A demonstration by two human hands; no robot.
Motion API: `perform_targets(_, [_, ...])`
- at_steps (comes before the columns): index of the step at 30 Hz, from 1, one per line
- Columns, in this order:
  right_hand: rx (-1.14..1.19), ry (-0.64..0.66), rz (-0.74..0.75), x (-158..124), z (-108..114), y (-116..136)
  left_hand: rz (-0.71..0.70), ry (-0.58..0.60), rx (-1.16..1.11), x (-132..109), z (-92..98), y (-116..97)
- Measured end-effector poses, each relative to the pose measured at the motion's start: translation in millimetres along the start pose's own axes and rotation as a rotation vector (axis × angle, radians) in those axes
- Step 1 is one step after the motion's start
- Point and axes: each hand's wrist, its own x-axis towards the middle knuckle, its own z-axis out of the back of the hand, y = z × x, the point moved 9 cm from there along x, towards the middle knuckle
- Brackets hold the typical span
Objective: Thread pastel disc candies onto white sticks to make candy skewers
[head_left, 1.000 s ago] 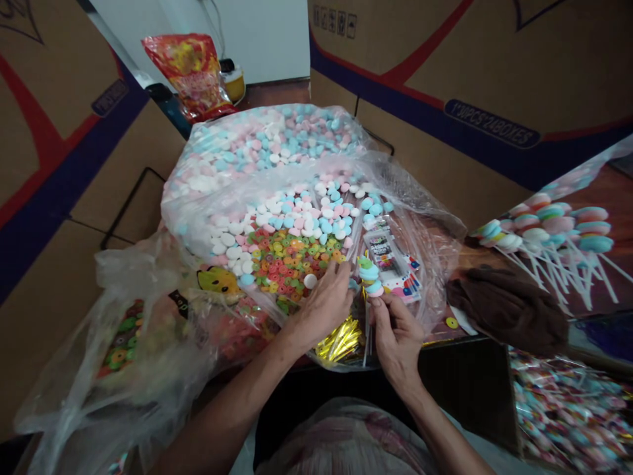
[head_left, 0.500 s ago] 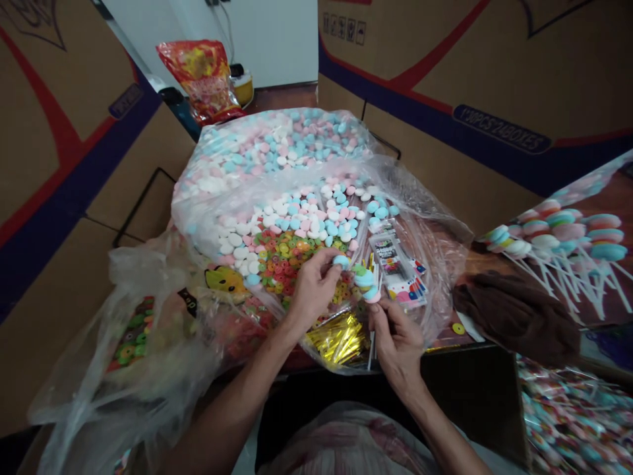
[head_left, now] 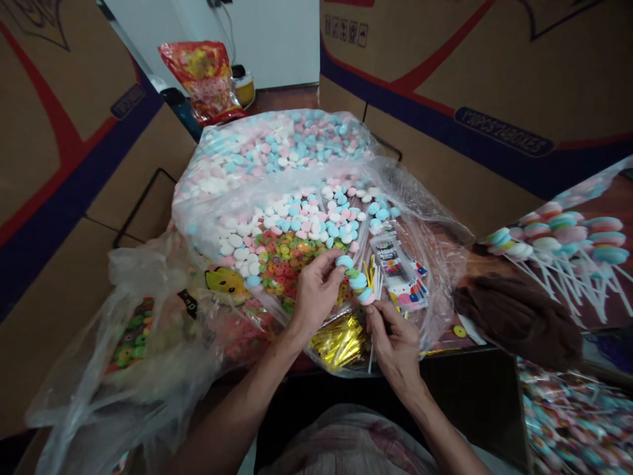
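My right hand (head_left: 395, 333) pinches a candy skewer (head_left: 359, 282) low down, where a white stick hangs below the fingers. Pastel marshmallows and green and yellow gummy rings are stacked on it, tilted up to the left. Between the thumb and fingertips of my left hand (head_left: 319, 284) is a light blue marshmallow (head_left: 344, 262), right at the skewer's upper end; whether the stick has gone into it is hidden. Gummy rings (head_left: 277, 264) lie behind my left hand, and loose marshmallows (head_left: 311, 221) spread beyond them. Gold twist ties (head_left: 341, 340) sit between my wrists.
A big clear bag of marshmallows (head_left: 281, 142) fills the back. Small printed packets (head_left: 398, 270) and white sticks (head_left: 377, 280) lie to the right. Finished skewers (head_left: 568, 237) and a brown cloth (head_left: 519, 316) are further right. Cardboard boxes (head_left: 420, 79) stand behind; a plastic bag (head_left: 163, 356) slumps left.
My left hand has brought the blue marshmallow against the skewer's top end, closing the small gap. The skewer now leans further left, and my right hand has shifted slightly.
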Motion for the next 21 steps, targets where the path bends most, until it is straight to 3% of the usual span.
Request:
perform_targets(7, [-0.017,0.027,0.007,2.1,-1.5,2.9,-0.006,0.008,0.049,2.3,1.3,7.9])
perform_targets(21, [-0.047,0.027,0.001,1.8,-1.3,3.5,-0.152,0.139,0.192,-1.6,-3.0,-10.9])
